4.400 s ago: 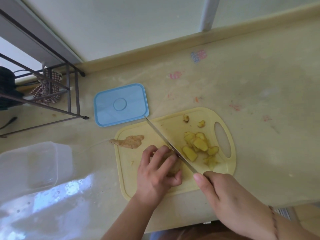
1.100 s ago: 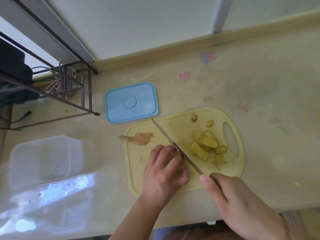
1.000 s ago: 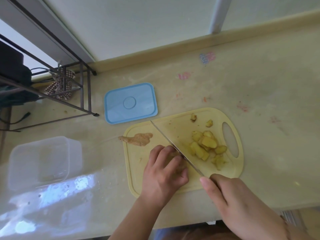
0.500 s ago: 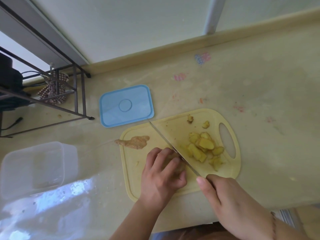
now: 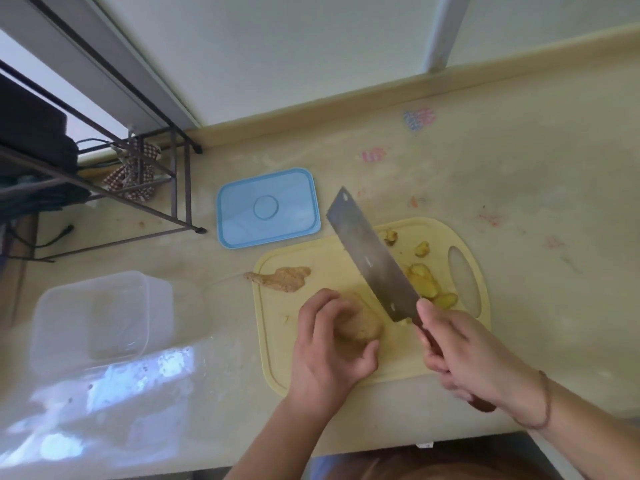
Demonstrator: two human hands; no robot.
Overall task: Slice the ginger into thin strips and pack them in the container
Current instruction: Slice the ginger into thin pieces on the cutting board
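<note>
Stage: mid-slicing, by judgement; coarse cutting partly done, thin strips not yet seen, packing not begun
Done: pile of yellow ginger slices (image 5: pixel 426 285) on the right half of the cutting board (image 5: pixel 277 344), partly hidden behind the blade; two small offcuts (image 5: pixel 405 242) near the far edge of the board
Left: ginger chunk (image 5: pixel 360 327) uncut on the board; second unpeeled ginger piece (image 5: pixel 280 278) lying across the board's left rim; slices to be cut to strips, then moved to the container
Left hand (image 5: pixel 329 355): fingers curled round the ginger chunk, holding it against the board
Right hand (image 5: pixel 474 362): clamped on the handle of the cleaver (image 5: pixel 370 258); blade lifted and tilted flat-side up over the board, clear of the chunk
Container (image 5: pixel 93 317): clear plastic tub on the table (image 5: pixel 536 202), well left of the board; no ginger visible inside
Lid (image 5: pixel 266 207): blue, off the tub, flat on the table just beyond the board's far-left corner
</note>
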